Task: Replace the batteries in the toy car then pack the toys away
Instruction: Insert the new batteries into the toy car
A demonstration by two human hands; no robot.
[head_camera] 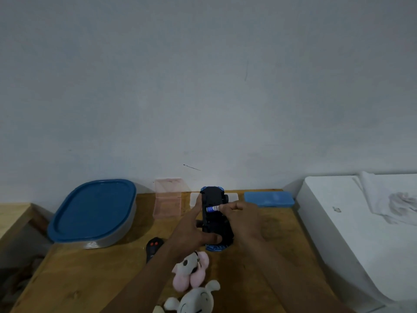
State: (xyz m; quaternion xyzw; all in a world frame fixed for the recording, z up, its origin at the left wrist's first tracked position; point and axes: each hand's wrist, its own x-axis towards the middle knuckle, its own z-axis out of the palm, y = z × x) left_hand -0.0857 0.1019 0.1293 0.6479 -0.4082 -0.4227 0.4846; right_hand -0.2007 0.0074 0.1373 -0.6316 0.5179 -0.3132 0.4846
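Right hand [243,213] pinches a battery [212,208] by one end; the other end sits at the belly of the toy car [213,196]. Left hand [191,227] grips the car upside down over the table [270,256], index finger along its side.

Risks, my read:
- The smooth cylinder slips from the fingertip pinch and rolls off.
- Polarity gets flipped.
- The car twists under the push.

Car is hard black plastic underneath with a blue shell. Soft plush toys [191,272] lie nearby, and a blue-lidded tub [94,206] is at left.
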